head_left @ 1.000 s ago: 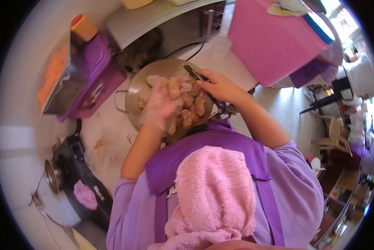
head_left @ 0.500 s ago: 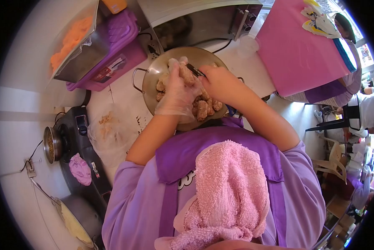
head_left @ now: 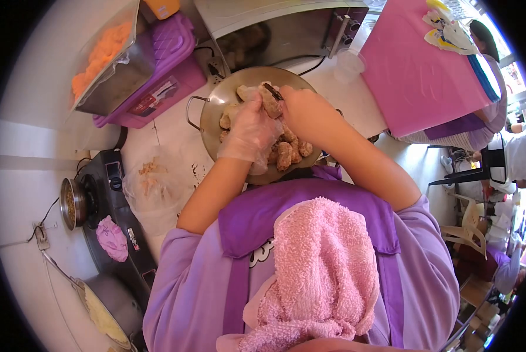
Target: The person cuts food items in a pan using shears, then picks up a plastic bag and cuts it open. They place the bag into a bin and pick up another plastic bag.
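My left hand [head_left: 252, 132], in a clear plastic glove, is closed around a lumpy, light-brown piece of food [head_left: 269, 105] above a wide metal wok [head_left: 216, 97]. Close against it, my bare right hand [head_left: 298, 108] grips a small black tool [head_left: 272, 91]; its black part lies at the top of the piece, and its working end cannot be made out. Several similar browned pieces [head_left: 285, 154] lie in the wok below my hands. Paler lumps [head_left: 229, 114] show at the wok's left side, partly hidden by my glove.
Left of the wok lies a clear plastic bag [head_left: 148, 188] with crumbs, beside a black stove [head_left: 113, 199] bearing a small pot [head_left: 72, 202]. A purple bin [head_left: 163, 88] and an oven [head_left: 275, 41] stand behind. A pink surface [head_left: 421, 70] and a person [head_left: 491, 76] are at right.
My right hand has moved slightly left and up, closer to my left hand. The black tool now points more steeply up-left, at the top of the food piece, which stands more upright.
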Motion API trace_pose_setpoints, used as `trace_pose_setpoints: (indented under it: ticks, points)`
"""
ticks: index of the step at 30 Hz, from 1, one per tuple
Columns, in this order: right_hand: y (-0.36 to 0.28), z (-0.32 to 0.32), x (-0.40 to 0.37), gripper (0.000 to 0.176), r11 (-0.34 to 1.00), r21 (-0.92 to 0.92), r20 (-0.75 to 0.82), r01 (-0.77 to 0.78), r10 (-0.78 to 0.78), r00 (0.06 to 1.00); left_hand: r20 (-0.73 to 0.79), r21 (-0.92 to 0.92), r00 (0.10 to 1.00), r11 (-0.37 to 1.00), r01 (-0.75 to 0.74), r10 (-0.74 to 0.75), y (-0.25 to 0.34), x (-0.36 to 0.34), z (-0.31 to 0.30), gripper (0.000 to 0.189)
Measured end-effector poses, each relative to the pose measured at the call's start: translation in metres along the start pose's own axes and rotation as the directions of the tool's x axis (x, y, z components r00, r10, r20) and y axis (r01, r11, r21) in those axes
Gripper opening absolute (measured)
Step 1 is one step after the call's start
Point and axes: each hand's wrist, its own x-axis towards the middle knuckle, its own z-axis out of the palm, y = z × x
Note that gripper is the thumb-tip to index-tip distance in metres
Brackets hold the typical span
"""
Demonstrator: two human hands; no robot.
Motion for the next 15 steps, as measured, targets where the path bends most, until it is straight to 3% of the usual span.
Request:
trace_pose_setpoints:
  ticks: [2, 6, 8, 13, 15]
  points:
    - [0.002, 0.008, 0.003, 0.027, 0.999, -0.047, 0.011, -0.004, 0.004, 1.000, 0.073, -0.113, 0.997, 0.993, -0.020, 0.028, -0.005, 0.004, -0.005, 0.025]
    - [-0.010, 0.009, -0.004, 0.022, 0.980, -0.199, -0.019, -0.006, 0.003, 1.000, 0.024, -0.101, 0.997, 0.993, -0.068, 0.071, -0.012, 0.011, -0.013, 0.021]
    - [-0.012, 0.009, -0.005, 0.022, 0.987, -0.161, -0.004, 0.014, -0.015, 1.000, -0.043, -0.087, 0.966, 0.962, -0.258, 0.255, -0.013, 0.018, -0.016, 0.018]
    - [-0.012, 0.015, -0.010, 0.022, 0.998, -0.067, 0.034, 0.007, -0.004, 0.999, -0.107, 0.044, 0.948, 0.954, -0.298, 0.301, -0.010, 0.013, -0.009, 0.027]
    - [-0.012, 0.017, -0.012, 0.020, 0.996, -0.084, 0.116, 0.013, -0.003, 0.993, -0.146, 0.080, 0.935, 0.946, -0.314, 0.323, -0.006, 0.012, -0.005, 0.027]
